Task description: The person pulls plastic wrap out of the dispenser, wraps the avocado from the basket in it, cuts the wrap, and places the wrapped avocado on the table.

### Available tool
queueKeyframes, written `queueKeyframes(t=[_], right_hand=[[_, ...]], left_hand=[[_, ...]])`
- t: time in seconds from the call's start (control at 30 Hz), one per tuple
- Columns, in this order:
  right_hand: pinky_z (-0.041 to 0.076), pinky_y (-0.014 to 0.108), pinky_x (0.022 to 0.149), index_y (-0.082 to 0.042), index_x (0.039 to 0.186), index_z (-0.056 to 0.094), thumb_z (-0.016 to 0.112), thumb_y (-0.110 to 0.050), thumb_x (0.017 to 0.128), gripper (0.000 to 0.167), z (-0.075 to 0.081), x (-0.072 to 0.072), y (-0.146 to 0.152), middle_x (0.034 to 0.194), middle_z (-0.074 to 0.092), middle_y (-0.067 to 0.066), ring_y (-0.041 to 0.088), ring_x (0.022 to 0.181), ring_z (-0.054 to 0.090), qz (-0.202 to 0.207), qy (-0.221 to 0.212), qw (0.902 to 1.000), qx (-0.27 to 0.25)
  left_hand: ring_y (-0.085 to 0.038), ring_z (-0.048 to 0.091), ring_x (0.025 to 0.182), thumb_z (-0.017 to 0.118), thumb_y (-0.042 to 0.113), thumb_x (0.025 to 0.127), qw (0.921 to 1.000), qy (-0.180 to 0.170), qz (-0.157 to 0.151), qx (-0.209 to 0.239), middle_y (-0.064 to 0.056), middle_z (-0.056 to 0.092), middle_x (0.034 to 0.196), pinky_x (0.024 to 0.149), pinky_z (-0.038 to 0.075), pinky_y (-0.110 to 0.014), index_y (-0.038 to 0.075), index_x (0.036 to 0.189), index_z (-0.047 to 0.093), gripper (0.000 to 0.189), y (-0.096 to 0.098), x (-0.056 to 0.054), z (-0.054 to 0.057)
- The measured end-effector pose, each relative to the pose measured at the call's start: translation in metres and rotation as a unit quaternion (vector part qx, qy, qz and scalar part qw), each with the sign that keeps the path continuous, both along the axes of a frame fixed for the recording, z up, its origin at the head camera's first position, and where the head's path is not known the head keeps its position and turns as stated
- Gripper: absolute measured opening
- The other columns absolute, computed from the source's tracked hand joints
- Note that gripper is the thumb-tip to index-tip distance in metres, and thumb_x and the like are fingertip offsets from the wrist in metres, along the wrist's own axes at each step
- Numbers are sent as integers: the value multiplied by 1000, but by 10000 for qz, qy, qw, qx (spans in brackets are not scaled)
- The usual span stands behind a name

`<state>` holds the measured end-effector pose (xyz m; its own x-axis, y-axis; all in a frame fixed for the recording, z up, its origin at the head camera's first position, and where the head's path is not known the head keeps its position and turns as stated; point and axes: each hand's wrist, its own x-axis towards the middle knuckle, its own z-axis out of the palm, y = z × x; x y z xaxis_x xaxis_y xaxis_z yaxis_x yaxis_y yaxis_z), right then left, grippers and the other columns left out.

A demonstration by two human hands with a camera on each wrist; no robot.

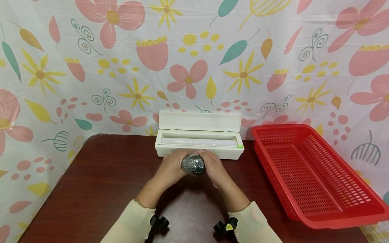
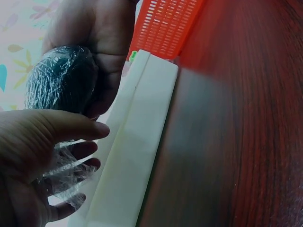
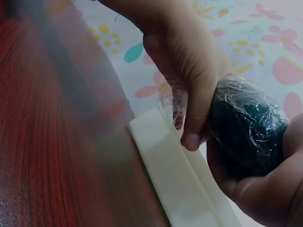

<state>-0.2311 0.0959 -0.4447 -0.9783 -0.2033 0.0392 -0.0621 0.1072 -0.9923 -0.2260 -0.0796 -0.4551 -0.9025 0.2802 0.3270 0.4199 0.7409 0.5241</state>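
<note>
A dark oval object (image 1: 193,165) wrapped in clear cling film is held up between both hands, near the front of a white cling film box (image 1: 200,153). My right hand (image 1: 214,167) grips the object, its fingers curved round the side and underneath. The left hand (image 1: 172,168) is on the other side, its thumb along the object's edge. Loose cling film (image 2: 66,175) hangs bunched between the left thumb and curled fingers in the left wrist view. Through the shiny, creased wrap the object looks dark green to black; its kind does not show.
The box's lid (image 1: 200,121) stands raised at the back, with a roll of film (image 1: 199,141) inside. A red perforated basket (image 1: 299,216) is at the right of the dark wooden table (image 1: 100,182). A flowered cloth (image 1: 188,44) hangs behind.
</note>
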Motion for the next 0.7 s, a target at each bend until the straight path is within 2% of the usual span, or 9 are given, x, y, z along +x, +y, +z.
queueKeyframes(t=[0.07,0.17,0.27,0.33,0.4,0.5,0.6,0.7], right_hand=[[48,32,92,2,106,72,38,-19,107,40,0,0,0,107,70,15,15,100,61,18,-28,10000,-47],[51,31,87,2,108,71,39,-20,107,39,-1,-2,1,109,69,16,15,99,60,-62,-47,9999,-83],[51,31,83,-1,109,72,40,-22,107,38,-2,-4,3,110,68,15,15,98,59,-313,-2,9995,4],[50,30,85,-2,109,72,41,-22,107,37,-3,-6,6,111,69,15,15,99,59,-496,52,9987,86],[49,31,88,-3,110,72,41,-23,107,37,-2,-7,7,112,69,14,15,102,58,-605,73,9980,139],[48,31,91,-4,110,72,41,-24,107,37,-2,-8,9,114,69,14,16,104,58,-667,42,9976,157],[48,31,92,-5,112,71,41,-26,107,37,-1,-7,9,115,68,14,16,105,58,-694,3,9975,160],[49,32,91,-6,113,71,41,-28,108,37,-1,-6,9,116,68,14,18,106,58,-729,-6,9971,196]], left_hand=[[-21,69,102,83,27,79,10000,62,40,-24,0,74,105,88,50,-46,21,105,71,30,-1,0,0],[-26,66,106,86,18,75,9999,13,111,-42,-5,70,111,92,48,-49,17,119,68,48,-4,2,3],[-29,62,110,88,12,71,9998,-114,180,16,-9,65,118,95,48,-51,15,135,61,69,-7,4,10],[-30,60,112,86,10,73,9994,-229,203,131,-11,62,125,96,48,-50,15,142,56,75,-8,6,16],[-30,58,115,81,10,77,9982,-378,251,390,-11,59,130,95,49,-48,15,144,55,72,-9,8,22],[-28,58,117,72,13,86,9930,-611,451,903,-8,57,130,93,50,-46,14,140,59,55,-10,12,30],[-24,62,111,65,16,93,9848,-804,676,1382,-5,61,121,92,52,-43,13,129,66,36,-11,14,34],[-22,65,106,61,22,98,9791,-1024,723,1600,-4,64,117,93,54,-41,12,123,69,28,-10,15,35]])
